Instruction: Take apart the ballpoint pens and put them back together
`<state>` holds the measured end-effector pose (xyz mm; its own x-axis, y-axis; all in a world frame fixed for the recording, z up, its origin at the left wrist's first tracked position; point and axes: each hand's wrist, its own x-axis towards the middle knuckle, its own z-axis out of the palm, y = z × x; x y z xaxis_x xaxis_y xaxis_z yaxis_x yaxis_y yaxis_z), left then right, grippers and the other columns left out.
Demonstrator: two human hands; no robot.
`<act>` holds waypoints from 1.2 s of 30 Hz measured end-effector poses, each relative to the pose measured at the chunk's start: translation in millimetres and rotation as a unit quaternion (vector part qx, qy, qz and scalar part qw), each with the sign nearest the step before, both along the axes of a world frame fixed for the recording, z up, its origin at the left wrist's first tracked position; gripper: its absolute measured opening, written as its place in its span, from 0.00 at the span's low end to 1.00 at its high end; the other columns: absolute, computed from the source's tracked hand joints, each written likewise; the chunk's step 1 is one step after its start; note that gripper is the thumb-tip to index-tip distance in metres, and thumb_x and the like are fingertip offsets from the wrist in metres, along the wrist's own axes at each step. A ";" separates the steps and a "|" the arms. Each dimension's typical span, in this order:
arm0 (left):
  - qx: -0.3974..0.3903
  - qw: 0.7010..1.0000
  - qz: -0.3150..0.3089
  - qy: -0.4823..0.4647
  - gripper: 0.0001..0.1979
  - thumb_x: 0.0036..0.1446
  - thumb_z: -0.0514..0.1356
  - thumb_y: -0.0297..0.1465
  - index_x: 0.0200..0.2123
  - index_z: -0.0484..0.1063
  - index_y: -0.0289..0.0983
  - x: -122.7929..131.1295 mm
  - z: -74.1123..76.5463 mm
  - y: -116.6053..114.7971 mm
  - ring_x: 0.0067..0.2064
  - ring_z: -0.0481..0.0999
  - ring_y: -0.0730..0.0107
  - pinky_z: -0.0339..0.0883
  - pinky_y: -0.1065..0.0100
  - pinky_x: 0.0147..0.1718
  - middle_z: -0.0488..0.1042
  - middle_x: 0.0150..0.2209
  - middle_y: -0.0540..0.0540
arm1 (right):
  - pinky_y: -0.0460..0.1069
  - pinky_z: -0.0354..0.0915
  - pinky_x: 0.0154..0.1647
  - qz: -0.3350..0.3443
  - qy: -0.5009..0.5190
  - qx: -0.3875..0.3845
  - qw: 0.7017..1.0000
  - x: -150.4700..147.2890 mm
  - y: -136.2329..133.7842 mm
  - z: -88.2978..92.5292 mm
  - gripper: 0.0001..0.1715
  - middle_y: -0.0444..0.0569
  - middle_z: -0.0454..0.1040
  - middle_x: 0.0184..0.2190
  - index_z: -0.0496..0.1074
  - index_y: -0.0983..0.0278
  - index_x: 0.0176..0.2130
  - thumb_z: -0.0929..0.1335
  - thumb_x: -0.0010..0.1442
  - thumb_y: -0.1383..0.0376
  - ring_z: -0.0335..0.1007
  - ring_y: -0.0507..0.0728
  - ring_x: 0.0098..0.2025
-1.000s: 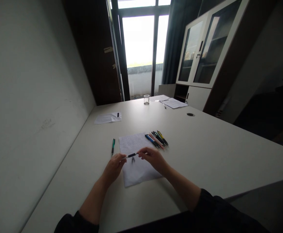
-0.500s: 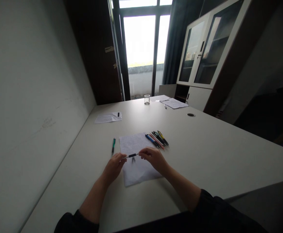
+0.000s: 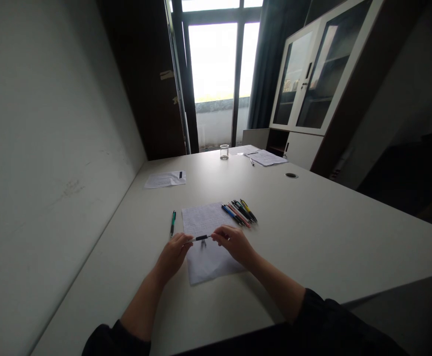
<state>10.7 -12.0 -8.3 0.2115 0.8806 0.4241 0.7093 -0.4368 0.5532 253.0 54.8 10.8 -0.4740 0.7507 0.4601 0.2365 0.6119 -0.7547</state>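
Note:
A white pen with a black grip (image 3: 201, 238) is held almost level above the paper, its right end slightly higher. My left hand (image 3: 174, 252) pinches its white barrel. At the tip end, the fingertips of my right hand (image 3: 234, 242) close on the pen's narrow point; any small part between them is too small to make out. Beneath lies a sheet of handwritten paper (image 3: 216, 262), partly covered by my right hand. A green and black pen (image 3: 173, 223) rests left of the sheet. Several pens (image 3: 238, 213) lie side by side over its upper right corner.
The white table (image 3: 312, 237) meets a wall on the left. Farther back are a sheet with a black strip (image 3: 166, 179), a glass jar (image 3: 224, 152), stacked papers (image 3: 268, 157) with a pen (image 3: 252, 161), and a round cable hole (image 3: 291, 175). A glass-door cabinet (image 3: 312, 74) stands at right.
Almost nothing differs. Both hands keep their hold on the pen, which has shifted very slightly to the left.

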 end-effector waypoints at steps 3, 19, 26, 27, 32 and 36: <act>0.010 1.000 -0.001 0.014 0.07 0.65 0.54 0.27 0.45 0.69 0.40 0.7 0.6 0.1 0.42 0.72 0.65 0.67 0.65 0.41 0.73 0.40 0.45 | 0.46 0.61 0.28 0.000 -0.014 0.018 1.000 -0.4 -0.9 -0.4 0.14 0.44 0.72 0.25 0.73 0.64 0.30 0.67 0.64 0.59 0.65 0.51 0.25; 0.023 0.998 0.052 -0.022 0.07 0.65 0.54 0.31 0.44 0.70 0.40 0.2 4.0 1.2 0.42 0.75 0.63 0.70 0.65 0.39 0.75 0.40 0.44 | 0.47 0.63 0.35 -0.024 -0.085 0.037 0.995 -1.3 2.4 -5.3 0.14 0.46 0.75 0.32 0.76 0.62 0.36 0.65 0.67 0.59 0.69 0.52 0.31; -0.034 0.997 0.056 -0.051 0.07 0.64 0.53 0.29 0.44 0.69 0.40 -1.3 -0.4 1.0 0.37 0.76 0.66 0.70 0.67 0.38 0.76 0.38 0.45 | 0.50 0.64 0.43 -0.005 -0.182 0.076 0.980 -11.1 8.5 -13.1 0.11 0.49 0.75 0.37 0.78 0.58 0.44 0.71 0.61 0.60 0.71 0.57 0.40; -0.040 0.996 0.055 -0.051 0.07 0.64 0.53 0.28 0.44 0.69 0.40 -1.3 -0.6 0.9 0.36 0.77 0.67 0.70 0.67 0.38 0.76 0.38 0.45 | 0.50 0.64 0.45 0.003 -0.194 0.085 0.977 -13.3 9.1 -13.6 0.12 0.49 0.76 0.37 0.78 0.58 0.46 0.71 0.61 0.61 0.71 0.58 0.42; -0.050 0.996 0.060 -0.054 0.08 0.63 0.53 0.27 0.44 0.69 0.41 -1.3 0.6 0.4 0.38 0.78 0.67 0.70 0.68 0.38 0.77 0.38 0.46 | 0.51 0.63 0.48 0.009 -0.227 0.098 0.969 -24.4 11.1 -16.1 0.15 0.51 0.75 0.39 0.77 0.57 0.48 0.72 0.60 0.61 0.70 0.59 0.44; -0.048 0.996 0.058 -0.047 0.07 0.63 0.53 0.28 0.42 0.69 0.40 -0.9 1.0 0.9 0.37 0.77 0.67 0.69 0.69 0.38 0.78 0.38 0.46 | 0.51 0.63 0.49 0.008 -0.234 0.092 0.968 -28.4 12.1 -18.8 0.12 0.51 0.74 0.38 0.78 0.58 0.45 0.72 0.59 0.64 0.70 0.59 0.43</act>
<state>9.8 -11.2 -7.3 0.0697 0.9343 0.3497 0.6952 -0.2969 0.6546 224.6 66.9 -8.0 -0.6738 0.6674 0.3172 0.5160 0.7322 -0.4445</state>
